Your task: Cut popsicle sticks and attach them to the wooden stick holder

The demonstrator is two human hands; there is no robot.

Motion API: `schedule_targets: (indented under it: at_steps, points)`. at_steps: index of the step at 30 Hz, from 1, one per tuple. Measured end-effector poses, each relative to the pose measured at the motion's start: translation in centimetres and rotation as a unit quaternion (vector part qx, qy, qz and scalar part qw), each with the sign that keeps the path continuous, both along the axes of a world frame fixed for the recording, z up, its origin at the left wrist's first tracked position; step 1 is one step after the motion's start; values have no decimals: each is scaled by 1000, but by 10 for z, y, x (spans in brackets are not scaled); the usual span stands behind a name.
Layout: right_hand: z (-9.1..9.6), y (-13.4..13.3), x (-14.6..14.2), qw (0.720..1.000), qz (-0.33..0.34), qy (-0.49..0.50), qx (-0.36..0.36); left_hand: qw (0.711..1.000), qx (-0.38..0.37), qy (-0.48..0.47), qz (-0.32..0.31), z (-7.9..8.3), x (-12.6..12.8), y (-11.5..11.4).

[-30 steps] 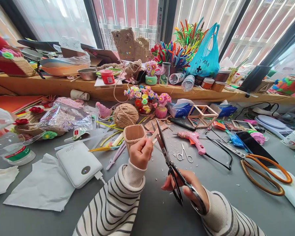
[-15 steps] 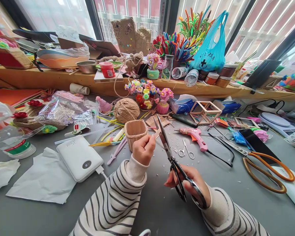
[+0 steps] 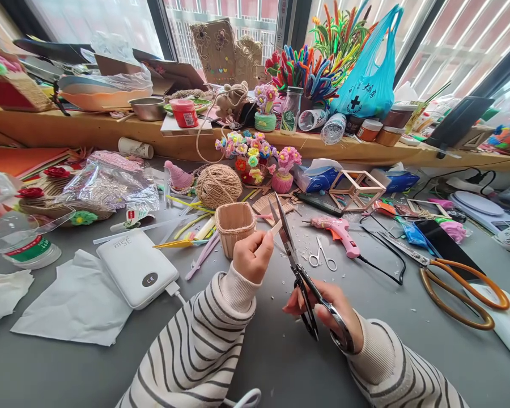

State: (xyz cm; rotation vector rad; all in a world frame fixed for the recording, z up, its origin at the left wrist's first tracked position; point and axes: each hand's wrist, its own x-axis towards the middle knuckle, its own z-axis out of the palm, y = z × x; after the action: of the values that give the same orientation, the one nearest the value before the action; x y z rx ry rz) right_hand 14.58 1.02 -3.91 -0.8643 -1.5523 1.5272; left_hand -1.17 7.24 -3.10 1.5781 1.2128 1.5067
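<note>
Between the fingertips of my left hand [image 3: 254, 256] is a short flat wooden stick [image 3: 276, 228], its free end at the scissor blades. My right hand [image 3: 329, 311] has its fingers through the handles of large dark metal scissors [image 3: 296, 271], whose blades point up and away, slightly apart. Just behind my left hand stands a small wooden-stick cup [image 3: 235, 229] with a twine-trimmed rim. Past it lies a row of flat sticks [image 3: 276, 205], partly hidden by the blades. Small white scissors [image 3: 322, 255] rest to the right of the blades.
A pink glue gun [image 3: 339, 233] and orange-handled scissors [image 3: 463, 292] lie to the right. On the left are a white power bank [image 3: 138, 271] and paper [image 3: 74, 300]. A twine ball [image 3: 219, 186] and wooden frame [image 3: 357, 190] stand farther back, before a crowded ledge [image 3: 187, 144].
My left hand has shifted slightly right with the stick, bringing it closer to the blades. The blades are a little less spread. The whole view has moved slightly.
</note>
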Motion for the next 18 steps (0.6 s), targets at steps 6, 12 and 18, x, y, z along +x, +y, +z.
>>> schedule_targets:
  at_steps: [6, 12, 18]
  points:
    - [2, 2, 1, 1000, 9, 4, -14, 1000, -4, 4, -1, -1, -1, 0]
    - [2, 1, 1, 997, 17, 34, -61, 1000, -10, 6, 0, -3, 0, 1]
    - [-6, 3, 0, 995, 27, 59, -73, 1000, -11, 24, -1, -6, 0, 3]
